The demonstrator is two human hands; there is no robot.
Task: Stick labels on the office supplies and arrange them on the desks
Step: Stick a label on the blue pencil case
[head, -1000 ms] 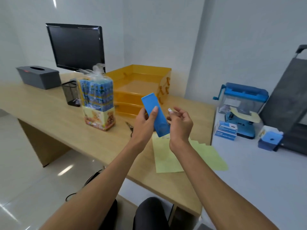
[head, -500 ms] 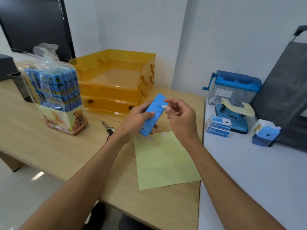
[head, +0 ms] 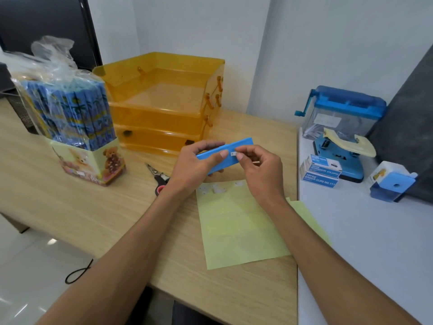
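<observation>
My left hand (head: 194, 165) grips a flat blue rectangular box (head: 241, 146) above the wooden desk, holding it nearly level with its long side pointing up to the right. My right hand (head: 260, 167) pinches a small white label (head: 232, 154) against the box's face, next to my left thumb. Below both hands lies a yellow-green label sheet (head: 236, 226) with a few white labels (head: 219, 188) along its top edge.
Red-handled scissors (head: 158, 175) lie left of my left wrist. An orange stacked letter tray (head: 164, 102) stands behind, a wrapped pack of blue pencils (head: 70, 113) at left. On the white desk (head: 365, 242) at right: binder clip boxes (head: 321, 171), a blue shredder (head: 342, 111), a blue hole punch (head: 337, 146), a sharpener (head: 391, 181).
The blue box has been tilted from upright down to nearly level. My right hand has brought the white label onto its face. The view has moved closer and to the right.
</observation>
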